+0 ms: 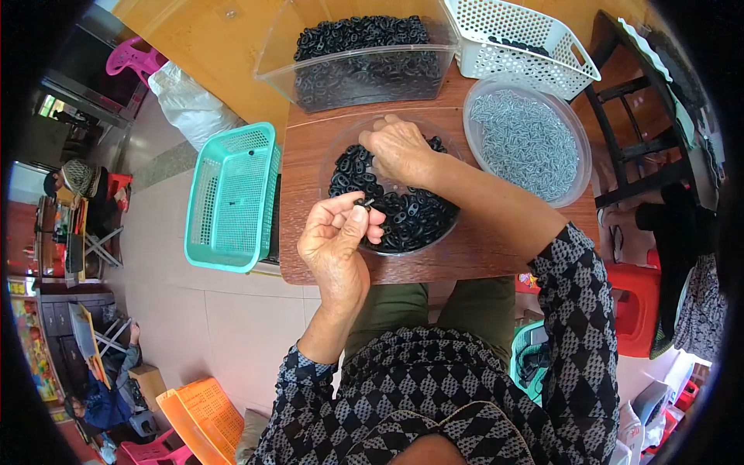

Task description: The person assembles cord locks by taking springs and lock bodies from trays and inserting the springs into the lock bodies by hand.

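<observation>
Black ovals (412,214) gleam; left hand (339,242) pinches dark piece (362,203).

Bright, even light covers the table (301,163) and the pale floor (240,318), leaving soft shadows. Small highlights glint on the clear box (276,75). Furniture bends and leans toward the rim, distant details soften, and black fills the corners.

It looks like an informal, home-like workshop, though whether it is a house or a small shop front cannot be told. Household furnishings, such as a pink plastic chair (132,58), a red stool (635,310) and drawers (68,311), stand on a tiled floor (240,318), while bulk black links (364,35) and metal pieces (523,143) crowd a wooden worktop (301,178).
</observation>
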The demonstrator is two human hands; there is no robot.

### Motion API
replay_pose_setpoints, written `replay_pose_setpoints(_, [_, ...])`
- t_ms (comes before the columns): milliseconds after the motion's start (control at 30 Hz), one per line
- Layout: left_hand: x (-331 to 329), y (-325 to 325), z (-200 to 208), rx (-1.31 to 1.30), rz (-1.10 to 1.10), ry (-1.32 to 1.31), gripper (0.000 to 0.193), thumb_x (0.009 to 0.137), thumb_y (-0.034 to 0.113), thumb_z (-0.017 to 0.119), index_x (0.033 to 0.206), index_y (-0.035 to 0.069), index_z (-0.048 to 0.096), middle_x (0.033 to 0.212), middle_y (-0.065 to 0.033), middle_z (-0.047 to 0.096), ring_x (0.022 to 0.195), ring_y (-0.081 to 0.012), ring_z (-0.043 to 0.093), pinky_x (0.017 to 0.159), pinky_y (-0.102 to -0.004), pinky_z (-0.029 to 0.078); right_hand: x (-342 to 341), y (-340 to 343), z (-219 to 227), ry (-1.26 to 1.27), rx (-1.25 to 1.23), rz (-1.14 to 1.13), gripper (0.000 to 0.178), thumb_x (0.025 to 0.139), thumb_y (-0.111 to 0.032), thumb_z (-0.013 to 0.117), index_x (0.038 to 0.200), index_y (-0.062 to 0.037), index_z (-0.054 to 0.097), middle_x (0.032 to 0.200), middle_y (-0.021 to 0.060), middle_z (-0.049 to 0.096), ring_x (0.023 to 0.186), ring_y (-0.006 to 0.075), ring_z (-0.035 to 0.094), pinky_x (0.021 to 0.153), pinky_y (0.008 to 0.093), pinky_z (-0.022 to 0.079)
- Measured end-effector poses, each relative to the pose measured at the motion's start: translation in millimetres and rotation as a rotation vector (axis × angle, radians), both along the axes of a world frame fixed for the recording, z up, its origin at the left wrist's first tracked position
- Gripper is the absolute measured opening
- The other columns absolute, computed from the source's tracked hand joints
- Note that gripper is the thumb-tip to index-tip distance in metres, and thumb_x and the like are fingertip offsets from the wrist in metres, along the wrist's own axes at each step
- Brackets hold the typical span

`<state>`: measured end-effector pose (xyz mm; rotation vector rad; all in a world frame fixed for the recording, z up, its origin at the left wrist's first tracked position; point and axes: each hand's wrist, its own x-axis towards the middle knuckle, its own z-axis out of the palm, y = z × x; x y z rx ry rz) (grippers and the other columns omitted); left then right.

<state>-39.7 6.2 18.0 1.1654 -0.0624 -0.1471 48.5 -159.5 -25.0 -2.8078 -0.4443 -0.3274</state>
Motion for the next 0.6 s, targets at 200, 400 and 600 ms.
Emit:
replay_pose_setpoints(200, [3.3, 5.3, 1.0, -0.016, 0.001, -0.013, 0.018, 0.088, 0.003, 0.061, 0.103, -0.006, 0.055, 0.078, -0.0163, 0.064, 0.060, -0.0165, 0.058, 0.057, -0.0258, 0.049, -24.7, -14.7, 15.4, 0.094, 0.506, 0.039, 0.015, 0.069, -0.001, 0.065, 0.083, 0.0007, 0.060, 0.076, 0.0153, 0.064, 0.072, 0.0286, 0.063, 0.063, 0.0363, 0.051])
replay_pose_setpoints(400, [3.5, -1.7, 3.6, -0.054, -0.040, 0.010, 0.015, 0.089, 0.002, 0.058, 0.102, -0.006, 0.056, 0.079, -0.0141, 0.065, 0.063, -0.0137, 0.060, 0.057, -0.0230, 0.049, -76.4, -21.9, 45.3, 0.356, 1.233, -0.012, 0.017, 0.076, 0.003, 0.067, 0.093, -0.0003, 0.062, 0.078, 0.0006, 0.063, 0.075, 0.0062, 0.059, 0.067, 0.0204, 0.048])
replay_pose_setpoints(600, [-0.7, -15.8, 7.9, -0.061, -0.075, 0.008, 0.015, 0.090, 0.002, 0.058, 0.102, -0.005, 0.056, 0.079, -0.0141, 0.065, 0.063, -0.0138, 0.060, 0.057, -0.0231, 0.049, -100.8, -26.2, 42.4, 0.347, 1.376, 0.019, 0.025, 0.077, 0.001, 0.067, 0.102, -0.0007, 0.066, 0.082, -0.0005, 0.064, 0.070, 0.0038, 0.055, 0.061, 0.0186, 0.045])
